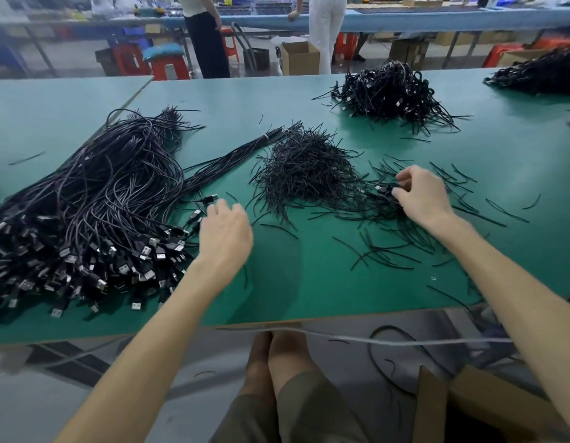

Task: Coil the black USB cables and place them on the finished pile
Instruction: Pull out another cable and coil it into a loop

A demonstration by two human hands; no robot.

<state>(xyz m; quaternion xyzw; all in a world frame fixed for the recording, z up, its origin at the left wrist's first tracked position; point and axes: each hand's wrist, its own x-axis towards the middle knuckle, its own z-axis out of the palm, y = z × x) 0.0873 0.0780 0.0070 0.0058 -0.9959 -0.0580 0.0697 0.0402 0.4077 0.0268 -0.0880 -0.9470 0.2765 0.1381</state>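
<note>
A green tabletop (309, 282) carries the black USB cables in several heaps. The largest, a loose heap of uncoiled cables (85, 203), spreads over the left part, its metal plugs fanned toward the near edge and its cords running back toward the far left.

The left hand (224, 233) hovers at the right fringe of that heap, palm down, fingers stretched forward and relaxed, with nothing held. Its fingertips are just beside a single plug (212, 198) that sticks out of the heap; motion blur hides whether they touch it.

The right hand (421, 196) is well apart from the left, toward the right side of the tabletop. Its thumb and curled fingers pinch a small cable bundle (384, 190) with a silver plug showing at its left end, held low over the surface.

Between the two hands lies a mound of short black ties (306, 174), and loose ties (389, 251) are scattered around and below the right hand, down toward the near edge.

The finished pile (389, 91) of coiled cables sits near the far edge, beyond the right hand and well apart from it. Another dark pile (539, 71) lies at the far right corner.
</note>
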